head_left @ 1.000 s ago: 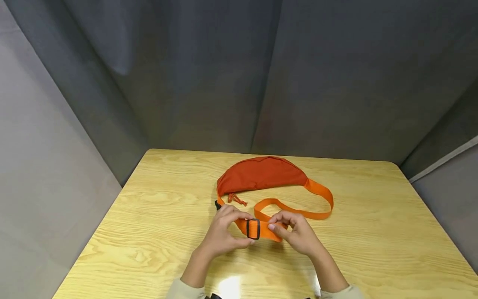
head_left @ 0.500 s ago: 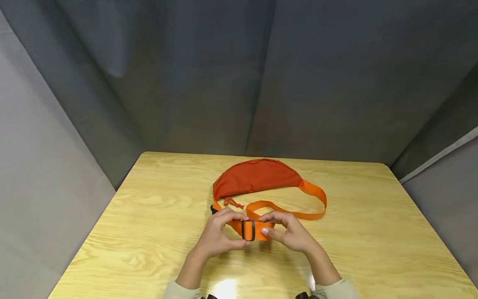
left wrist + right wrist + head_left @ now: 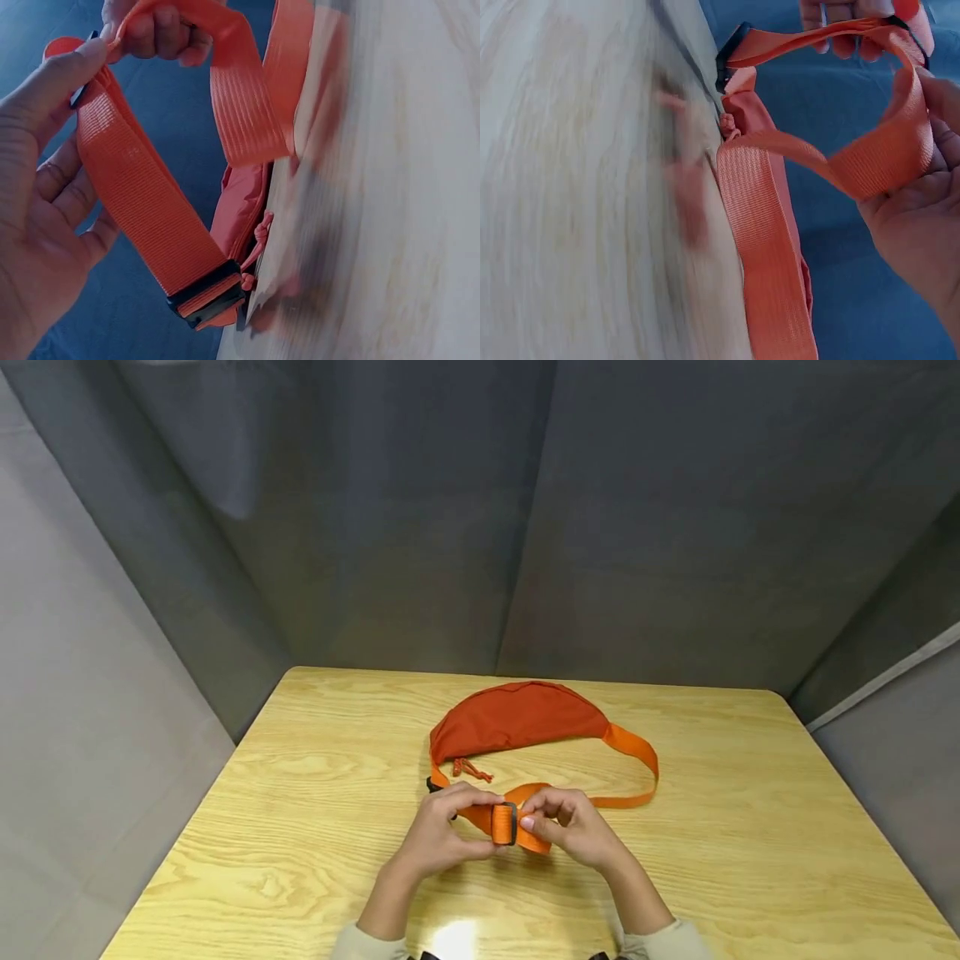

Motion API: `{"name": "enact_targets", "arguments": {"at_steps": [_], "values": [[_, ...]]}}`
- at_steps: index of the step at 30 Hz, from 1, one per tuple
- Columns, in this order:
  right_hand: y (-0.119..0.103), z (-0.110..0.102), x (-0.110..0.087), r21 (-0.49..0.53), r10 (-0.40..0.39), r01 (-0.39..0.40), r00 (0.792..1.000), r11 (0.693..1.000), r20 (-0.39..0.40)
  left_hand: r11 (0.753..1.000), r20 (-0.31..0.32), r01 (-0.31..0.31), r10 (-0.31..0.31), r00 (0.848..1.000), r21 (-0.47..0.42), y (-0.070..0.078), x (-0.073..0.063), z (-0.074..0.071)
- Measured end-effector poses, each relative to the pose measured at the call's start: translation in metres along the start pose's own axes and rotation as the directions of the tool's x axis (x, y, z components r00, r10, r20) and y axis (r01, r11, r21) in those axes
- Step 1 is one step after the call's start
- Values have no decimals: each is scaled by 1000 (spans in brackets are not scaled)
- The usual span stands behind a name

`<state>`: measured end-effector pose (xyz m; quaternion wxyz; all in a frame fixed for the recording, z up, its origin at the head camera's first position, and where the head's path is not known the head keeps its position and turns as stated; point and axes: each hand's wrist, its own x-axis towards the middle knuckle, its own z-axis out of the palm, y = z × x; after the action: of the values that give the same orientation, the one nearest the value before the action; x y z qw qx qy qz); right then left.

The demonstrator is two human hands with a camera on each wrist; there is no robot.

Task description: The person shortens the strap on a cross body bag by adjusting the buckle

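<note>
Though bent, strap [image 3: 537, 842] left to right

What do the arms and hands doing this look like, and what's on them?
The left hand and right hand are ungloved human hands. Pale beige sleeves stop well before them; small black pieces beside the sleeves are too cropped to identify.

Brightly lit wooden surface [image 3: 300, 835], white glare low centre, dim grey curtain [image 3: 397, 543], faint shadows under the fingers [image 3: 477, 797], bluish wrist views, smeared reflections
</note>
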<state>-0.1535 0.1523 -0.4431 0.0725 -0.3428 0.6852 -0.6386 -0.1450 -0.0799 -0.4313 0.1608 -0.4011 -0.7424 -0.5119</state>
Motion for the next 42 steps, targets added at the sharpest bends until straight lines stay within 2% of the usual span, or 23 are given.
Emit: {"name": "enact_targets", "arguments": {"at_steps": [5, 8, 10, 13, 17, 21, 26, 29, 32, 34, 36, 40, 42], "values": [[4, -7, -3, -97, 25, -26, 1000, 995, -2, 1000, 5, -8, 8, 1000, -29, 17, 5, -9], [5, -12, -4, -150, 37, -36, 999, 988, 0, 999, 8, 6, -6, 1000, -38, 20, 5, -13], [6, -14, -5, -148, 31, -30, 1000, 989, 5, 999, 9, 20, -20, 1000, -47, 20, 4, -13], [7, -12, -4, -92, 20, -19, 1000, 996, 10, 998, 9, 28, -27, 1000, -57, 15, 2, -12], [7, -6, 1, -15, 18, -17, 1000, 1000, 10, 999, 7, 22, -22, 1000, -40, -2, -2, -4], [5, 0, 5, 14, 30, -30, 1000, 999, 10, 1000, 10, 8, -8, 1000, -27, -17, -9, 3], [5, -4, 7, -20, -7, 7, 1000, 1000, 26, 998, -4, -22, 22, 1000, -60, -20, -14, 2], [6, -7, 8, -68, -20, 24, 998, 997, 54, 998, -12, -20, 19, 1000, -64, -12, -12, -1], [10, -10, 5, -96, -29, 35, 997, 995, 68, 997, -16, 10, -12, 1000, -83, 4, -7, -8], [12, -11, 2, -100, -34, 40, 998, 994, 61, 995, -10, 36, -37, 999, -94, 9, -6, -8], [12, -10, 1, -68, -46, 49, 998, 997, 45, 992, 1, 67, -67, 998, -108, 4, -9, -6], [10, -2, 4, 33, -28, 27, 999, 999, 23, 986, 25, 112, -110, 994, -124, -16, -15, 2], [9, 2, 6, 63, -4, 3, 1000, 998, 14, 981, 36, 142, -138, 990, -134, -18, -14, 4]]}}
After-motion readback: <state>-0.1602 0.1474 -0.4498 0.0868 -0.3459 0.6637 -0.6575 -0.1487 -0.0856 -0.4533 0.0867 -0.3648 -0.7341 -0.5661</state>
